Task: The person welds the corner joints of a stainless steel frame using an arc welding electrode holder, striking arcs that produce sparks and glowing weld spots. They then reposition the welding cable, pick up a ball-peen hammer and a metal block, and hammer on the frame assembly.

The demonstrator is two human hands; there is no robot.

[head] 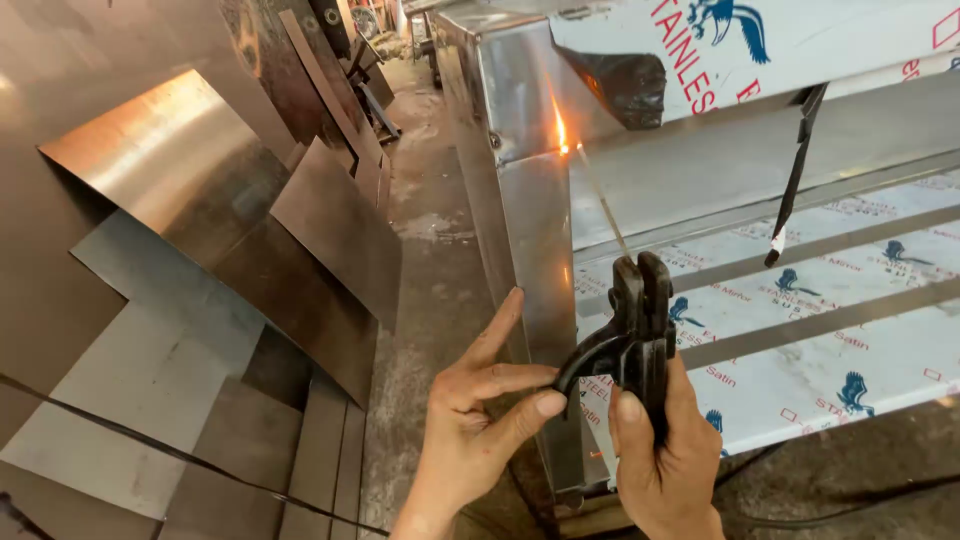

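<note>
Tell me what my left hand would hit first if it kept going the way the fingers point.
Probably the steel frame's upright corner post: the left hand points up and slightly right, fingertips already beside it. Depth is unclear, so it may slide along it.

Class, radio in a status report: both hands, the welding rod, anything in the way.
Right hand grips electrode holder. Left hand steadies its lever. Rod tip sparking on steel frame corner. Nothing blocks it.

Concrete floor (425, 250), dusty and stained: a stainless steel frame (525, 240) stands on it, with loose metal sheets (260, 230) spread and overlapping to that frame's left, a thin black cable (150, 445) running across the nearest sheets, more scrap strips (345, 90) beyond them.
</note>
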